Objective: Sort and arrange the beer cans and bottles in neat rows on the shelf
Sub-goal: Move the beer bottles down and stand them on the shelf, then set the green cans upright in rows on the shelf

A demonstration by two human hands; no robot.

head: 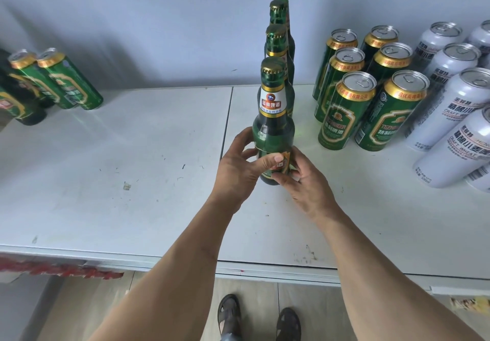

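A green beer bottle (273, 118) with a gold cap and a white neck label stands upright on the white shelf (132, 168), at the front of a row of bottles (279, 41) running back to the wall. My left hand (242, 165) wraps its lower left side with the thumb across the label. My right hand (305, 179) grips its base from the right. To the right stand green cans (342, 110) in two rows, then white cans (450, 102) in rows.
At the far left stand two green cans (66, 78) and some dark bottles (18, 97) at the frame edge. The shelf's front edge (238, 267) runs below my forearms, with my sandalled feet (258, 317) on the floor beneath. A grey wall backs the shelf.
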